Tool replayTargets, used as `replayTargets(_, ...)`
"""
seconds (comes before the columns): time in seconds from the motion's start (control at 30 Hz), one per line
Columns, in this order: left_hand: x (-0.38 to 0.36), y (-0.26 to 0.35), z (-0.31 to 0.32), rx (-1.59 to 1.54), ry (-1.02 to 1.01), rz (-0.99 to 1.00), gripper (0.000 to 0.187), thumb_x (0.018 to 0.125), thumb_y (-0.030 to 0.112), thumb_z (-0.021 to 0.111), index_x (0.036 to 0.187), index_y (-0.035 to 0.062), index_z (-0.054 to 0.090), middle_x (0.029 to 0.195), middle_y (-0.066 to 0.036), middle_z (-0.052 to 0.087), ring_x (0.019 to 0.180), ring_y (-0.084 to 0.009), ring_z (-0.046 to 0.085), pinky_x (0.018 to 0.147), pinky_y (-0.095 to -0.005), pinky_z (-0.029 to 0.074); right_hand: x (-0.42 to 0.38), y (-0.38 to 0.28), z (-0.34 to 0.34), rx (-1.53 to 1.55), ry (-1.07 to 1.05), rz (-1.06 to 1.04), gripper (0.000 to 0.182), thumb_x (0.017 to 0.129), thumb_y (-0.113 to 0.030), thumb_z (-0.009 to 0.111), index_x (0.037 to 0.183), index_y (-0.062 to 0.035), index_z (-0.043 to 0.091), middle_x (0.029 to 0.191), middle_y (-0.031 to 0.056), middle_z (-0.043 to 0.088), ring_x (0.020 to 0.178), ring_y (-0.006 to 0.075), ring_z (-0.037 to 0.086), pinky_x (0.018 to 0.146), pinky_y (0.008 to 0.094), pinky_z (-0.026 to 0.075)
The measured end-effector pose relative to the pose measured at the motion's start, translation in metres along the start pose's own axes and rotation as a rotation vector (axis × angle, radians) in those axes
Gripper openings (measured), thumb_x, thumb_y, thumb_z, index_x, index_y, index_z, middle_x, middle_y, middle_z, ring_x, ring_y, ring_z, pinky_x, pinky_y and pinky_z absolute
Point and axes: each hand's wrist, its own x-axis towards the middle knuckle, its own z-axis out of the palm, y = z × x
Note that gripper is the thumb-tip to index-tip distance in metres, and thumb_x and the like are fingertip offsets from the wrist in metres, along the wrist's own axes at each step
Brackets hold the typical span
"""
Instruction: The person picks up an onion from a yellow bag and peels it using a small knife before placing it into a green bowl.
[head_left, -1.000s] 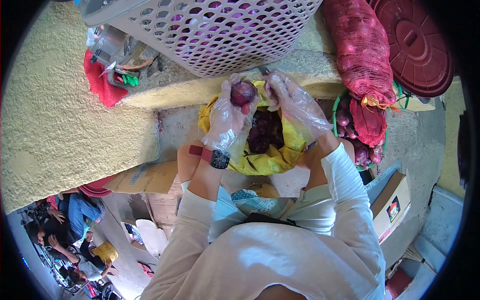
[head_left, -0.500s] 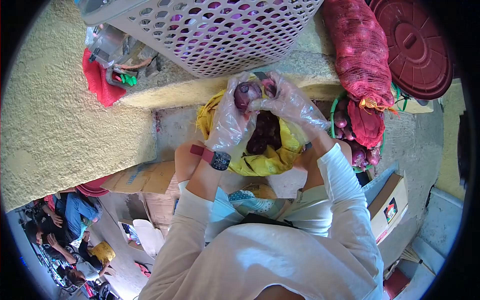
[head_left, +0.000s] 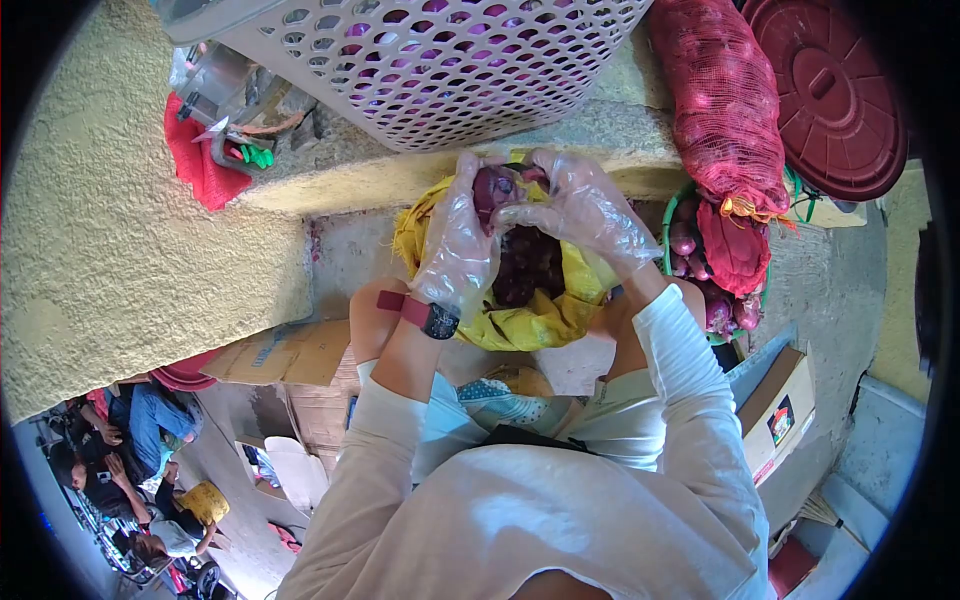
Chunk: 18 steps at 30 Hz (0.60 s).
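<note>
Both my hands wear clear plastic gloves. My left hand (head_left: 455,245) is shut on a red onion (head_left: 493,186) and holds it up above a yellow bag (head_left: 545,322) full of dark onions and skins. My right hand (head_left: 585,208) is pressed against the onion's right side, fingers curled over it. A small dark knife tip (head_left: 516,168) shows between that hand and the onion; the rest of the knife is hidden. A black watch with a red strap (head_left: 432,318) is on my left wrist.
A white perforated basket (head_left: 440,60) of purple onions stands on the concrete ledge (head_left: 330,175) ahead. On the right are a red mesh sack (head_left: 725,100), a green basket (head_left: 668,232) of onions, a maroon lid (head_left: 835,90) and a cardboard box (head_left: 785,410). Other people (head_left: 120,450) sit at lower left.
My hands have come together: the right hand moved left onto the onion and now covers its right side. The onion shifted slightly right and up.
</note>
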Motion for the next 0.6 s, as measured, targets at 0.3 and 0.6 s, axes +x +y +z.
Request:
replayTargets(0.3,-0.001,0.011,0.008,-0.033,0.049,-0.148,0.045,0.105,0.047,0.056,0.115,0.0051,0.069,0.098,-0.006,0.073,0.082,-0.0141,0.071,0.071,-0.0290,0.060,0.001,0.002,0.002,-0.049,-0.118,-0.008,0.048,0.084,-0.046,0.080,0.093,0.0002,0.069,0.080,0.0228,0.068,0.077,0.0425,0.066,0.069,0.0467,0.051)
replayTargets(0.6,0.003,0.011,-0.004,-0.001,0.046,-0.228,0.051,0.105,0.050,0.055,0.114,0.0015,0.067,0.094,-0.010,0.072,0.080,-0.0170,0.072,0.071,-0.0314,0.061,0.000,-0.001,-0.002,-0.179,-0.289,-0.064,0.048,0.097,-0.054,0.060,0.097,-0.0092,0.077,0.080,0.0213,0.069,0.078,0.0409,0.067,0.071,0.0506,0.052)
